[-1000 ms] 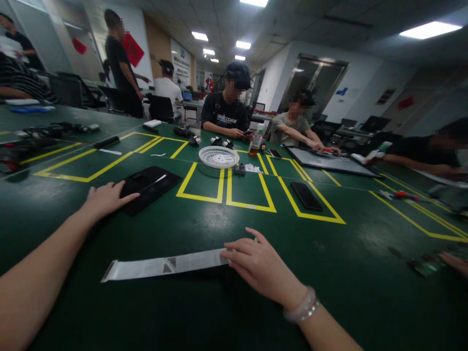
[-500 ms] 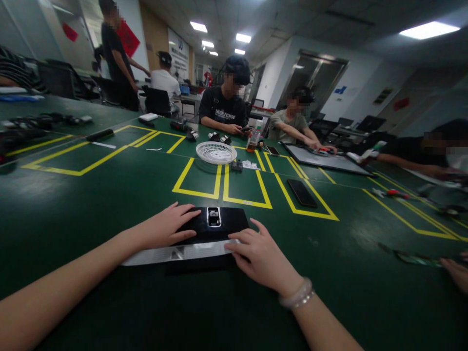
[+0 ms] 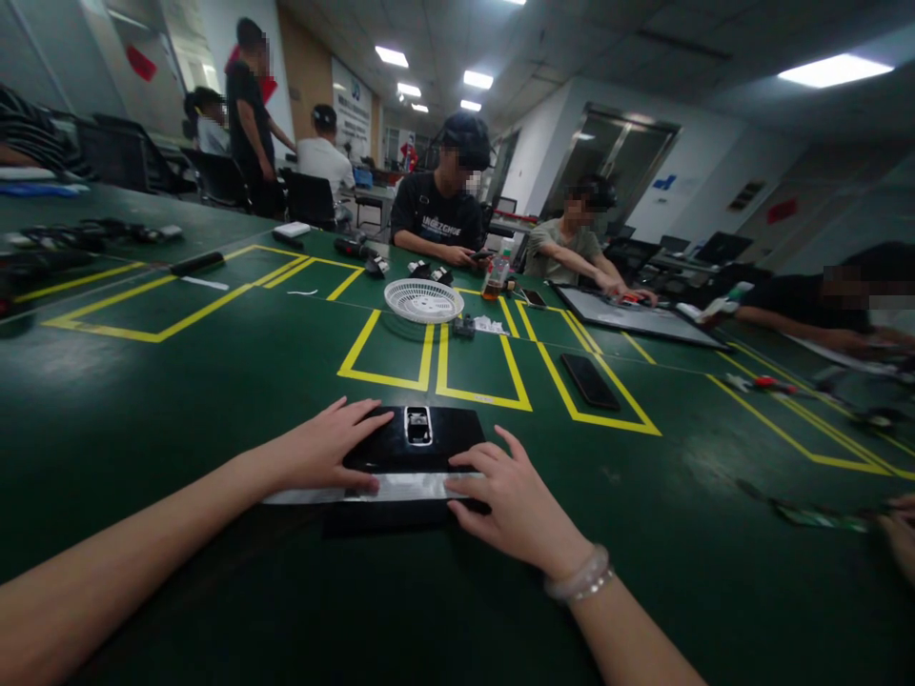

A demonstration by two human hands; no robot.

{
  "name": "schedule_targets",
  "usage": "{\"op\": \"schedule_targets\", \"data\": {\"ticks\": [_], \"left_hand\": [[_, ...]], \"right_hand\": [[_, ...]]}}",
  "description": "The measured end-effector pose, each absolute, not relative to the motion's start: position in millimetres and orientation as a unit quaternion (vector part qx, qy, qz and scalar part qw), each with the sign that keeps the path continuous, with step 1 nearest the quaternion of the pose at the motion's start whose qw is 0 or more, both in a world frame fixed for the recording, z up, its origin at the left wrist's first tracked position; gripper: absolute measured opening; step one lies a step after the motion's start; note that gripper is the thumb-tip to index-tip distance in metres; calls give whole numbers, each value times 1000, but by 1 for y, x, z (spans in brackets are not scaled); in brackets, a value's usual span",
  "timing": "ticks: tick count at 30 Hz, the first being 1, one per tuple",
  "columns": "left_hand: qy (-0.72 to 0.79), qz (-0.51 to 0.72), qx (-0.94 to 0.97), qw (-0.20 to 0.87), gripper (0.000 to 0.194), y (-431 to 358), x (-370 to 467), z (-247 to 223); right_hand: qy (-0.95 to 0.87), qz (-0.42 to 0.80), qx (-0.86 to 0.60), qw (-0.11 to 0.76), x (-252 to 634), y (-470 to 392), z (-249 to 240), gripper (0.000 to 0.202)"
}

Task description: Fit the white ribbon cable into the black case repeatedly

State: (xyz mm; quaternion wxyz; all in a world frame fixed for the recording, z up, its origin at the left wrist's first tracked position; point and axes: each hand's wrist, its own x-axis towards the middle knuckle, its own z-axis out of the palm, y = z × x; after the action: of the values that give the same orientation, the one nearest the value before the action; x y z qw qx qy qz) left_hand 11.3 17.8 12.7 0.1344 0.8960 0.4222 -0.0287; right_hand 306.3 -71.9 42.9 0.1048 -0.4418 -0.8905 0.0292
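Note:
A flat black case-like object with a small silver-framed opening lies on the green table before me. Across its near part runs a silvery, shiny strip that looks like tape; its left end reaches out past the case, under my left wrist. My left hand rests with spread fingers on the case's left side, its thumb pressing on the strip. From the right, my right hand has its fingertips apart on the strip and the case edge. A dark part shows below the strip.
Beyond the case stand a white plastic basket, a small grey block and a bottle. A black phone lies to the right among yellow tape outlines. Several people sit around the table; a co-worker's hand is at the right edge.
The strip has come to lie flatter and straighter across the case. My left thumb has moved down onto it, and the right fingers have shifted slightly.

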Motion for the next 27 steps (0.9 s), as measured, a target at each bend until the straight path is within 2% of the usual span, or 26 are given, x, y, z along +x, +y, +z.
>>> {"op": "schedule_targets", "data": {"ticks": [6, 11, 18, 23, 27], "left_hand": [[418, -16, 898, 139, 105, 20, 11, 10], [418, -26, 898, 134, 104, 19, 12, 11], [319, -12, 935, 156, 92, 9, 14, 19], [303, -39, 941, 144, 110, 3, 20, 19], [305, -44, 942, 129, 115, -2, 26, 19]], "right_hand": [[-895, -27, -435, 98, 294, -79, 42, 16], [-892, -22, -440, 104, 296, -77, 40, 14], [-886, -14, -447, 122, 302, -72, 36, 13], [-885, -24, -449, 119, 302, -71, 32, 11], [-889, -30, -442, 119, 302, -71, 33, 12]]}}
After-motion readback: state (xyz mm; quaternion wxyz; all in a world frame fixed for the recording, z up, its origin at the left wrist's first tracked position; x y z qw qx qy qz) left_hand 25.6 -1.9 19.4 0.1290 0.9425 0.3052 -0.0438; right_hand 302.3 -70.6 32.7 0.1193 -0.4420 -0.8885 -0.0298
